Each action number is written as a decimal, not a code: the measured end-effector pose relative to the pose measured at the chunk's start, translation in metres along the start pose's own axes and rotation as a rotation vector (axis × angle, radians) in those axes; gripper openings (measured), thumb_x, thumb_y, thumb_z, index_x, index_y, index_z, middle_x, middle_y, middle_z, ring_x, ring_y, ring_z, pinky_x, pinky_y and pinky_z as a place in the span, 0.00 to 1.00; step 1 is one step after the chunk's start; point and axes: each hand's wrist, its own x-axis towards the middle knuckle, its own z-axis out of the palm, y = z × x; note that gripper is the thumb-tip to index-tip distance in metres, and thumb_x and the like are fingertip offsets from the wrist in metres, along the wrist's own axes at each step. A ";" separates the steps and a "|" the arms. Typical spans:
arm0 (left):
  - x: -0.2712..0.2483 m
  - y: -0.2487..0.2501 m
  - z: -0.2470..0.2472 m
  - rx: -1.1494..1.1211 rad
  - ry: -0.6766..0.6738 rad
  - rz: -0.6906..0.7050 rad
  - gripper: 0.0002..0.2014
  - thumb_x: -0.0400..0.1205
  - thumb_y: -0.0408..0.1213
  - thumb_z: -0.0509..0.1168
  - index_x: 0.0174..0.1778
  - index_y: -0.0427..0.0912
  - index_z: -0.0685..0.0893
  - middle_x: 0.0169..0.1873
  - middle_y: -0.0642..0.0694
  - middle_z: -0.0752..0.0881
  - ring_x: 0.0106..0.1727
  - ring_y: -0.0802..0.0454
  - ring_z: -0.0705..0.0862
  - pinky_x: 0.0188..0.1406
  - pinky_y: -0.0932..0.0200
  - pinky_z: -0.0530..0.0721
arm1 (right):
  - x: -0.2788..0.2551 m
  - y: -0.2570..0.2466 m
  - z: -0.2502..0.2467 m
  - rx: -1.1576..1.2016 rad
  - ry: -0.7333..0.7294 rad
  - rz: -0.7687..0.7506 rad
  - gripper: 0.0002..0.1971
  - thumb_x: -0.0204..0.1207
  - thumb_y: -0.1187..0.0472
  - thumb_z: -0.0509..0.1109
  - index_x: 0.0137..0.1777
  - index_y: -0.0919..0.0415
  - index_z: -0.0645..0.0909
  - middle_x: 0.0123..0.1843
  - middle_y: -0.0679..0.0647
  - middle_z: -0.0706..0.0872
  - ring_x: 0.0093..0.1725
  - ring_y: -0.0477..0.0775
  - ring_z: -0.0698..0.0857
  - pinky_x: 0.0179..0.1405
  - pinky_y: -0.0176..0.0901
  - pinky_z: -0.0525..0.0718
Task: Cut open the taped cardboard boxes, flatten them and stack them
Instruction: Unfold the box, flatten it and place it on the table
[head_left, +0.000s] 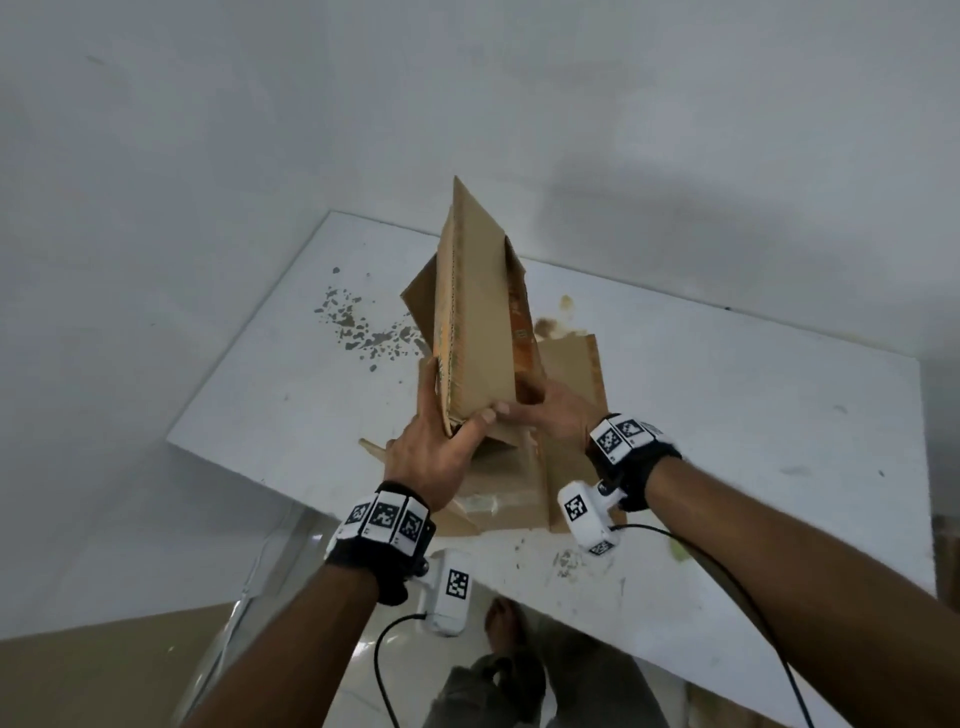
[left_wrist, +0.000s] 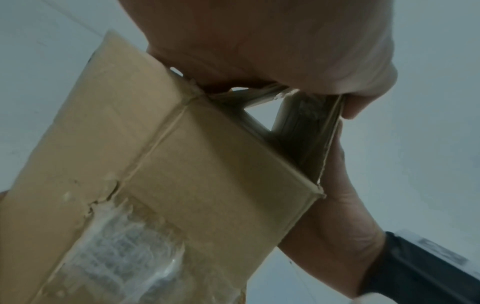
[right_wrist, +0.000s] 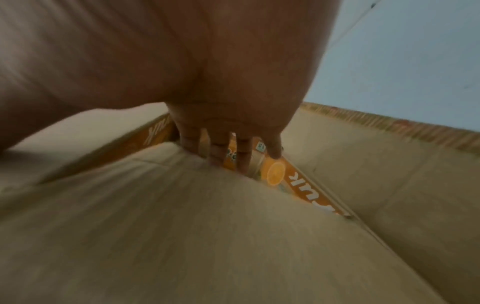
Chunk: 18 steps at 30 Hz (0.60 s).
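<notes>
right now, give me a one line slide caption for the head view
Both hands, left hand and right hand, hold a brown cardboard box upright over flattened cardboard on a white table.

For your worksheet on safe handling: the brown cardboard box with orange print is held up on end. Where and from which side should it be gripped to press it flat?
Probably grip the lower end of the brown cardboard box with orange print, one hand per side, as the left hand and right hand do. Its panels already lean together there, so squeezing inward should collapse it over the white table.
</notes>
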 end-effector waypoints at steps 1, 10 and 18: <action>0.004 -0.002 -0.002 -0.011 0.005 0.004 0.48 0.71 0.76 0.53 0.86 0.66 0.42 0.75 0.41 0.81 0.68 0.34 0.83 0.71 0.32 0.77 | 0.000 -0.001 -0.005 -0.017 0.047 0.023 0.48 0.47 0.21 0.80 0.66 0.49 0.82 0.60 0.46 0.89 0.60 0.47 0.87 0.65 0.52 0.84; 0.082 -0.002 0.044 -0.033 -0.162 -0.138 0.61 0.67 0.78 0.68 0.85 0.70 0.32 0.84 0.34 0.63 0.78 0.30 0.73 0.77 0.37 0.73 | -0.063 0.063 -0.015 -0.392 0.225 0.082 0.09 0.85 0.58 0.65 0.57 0.64 0.80 0.49 0.61 0.87 0.47 0.62 0.85 0.43 0.50 0.80; 0.116 -0.089 0.075 0.282 -0.225 -0.210 0.39 0.84 0.68 0.51 0.89 0.54 0.54 0.73 0.40 0.82 0.72 0.35 0.80 0.74 0.34 0.71 | 0.006 0.096 0.003 -0.360 0.366 0.575 0.23 0.86 0.67 0.56 0.81 0.63 0.62 0.75 0.68 0.74 0.72 0.70 0.77 0.70 0.59 0.77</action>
